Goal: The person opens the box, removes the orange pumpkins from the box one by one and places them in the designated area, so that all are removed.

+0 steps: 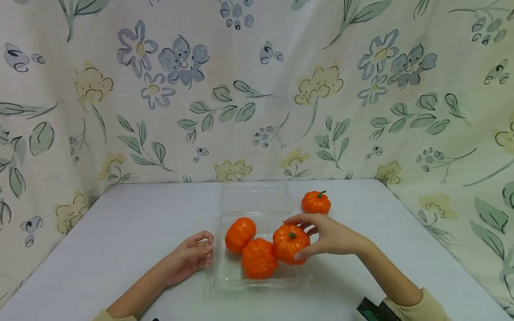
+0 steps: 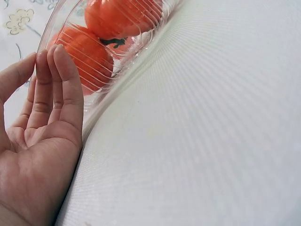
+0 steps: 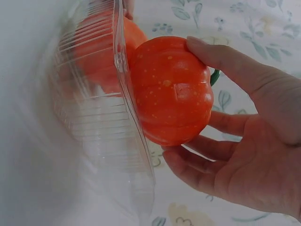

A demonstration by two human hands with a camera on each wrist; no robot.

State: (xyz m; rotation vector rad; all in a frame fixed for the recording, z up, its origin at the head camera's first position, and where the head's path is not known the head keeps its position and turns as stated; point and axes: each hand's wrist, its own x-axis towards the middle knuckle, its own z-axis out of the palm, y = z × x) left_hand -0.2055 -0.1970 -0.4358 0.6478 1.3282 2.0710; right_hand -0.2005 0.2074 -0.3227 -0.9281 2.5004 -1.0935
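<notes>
A clear plastic clamshell container lies open with its lid folded back. Inside it sit two orange toy pumpkins, one tipped on its side at the left and one in front. My right hand grips a third pumpkin between thumb and fingers, over the container's right side. In the right wrist view this pumpkin is at the rim, its green stem toward the palm. At the left edge, my left hand pinches the container's rim between thumb and fingertips.
Another orange pumpkin with a green stem stands on the white table, behind my right hand. A floral curtain hangs along the table's back and sides. A dark device is at my right sleeve.
</notes>
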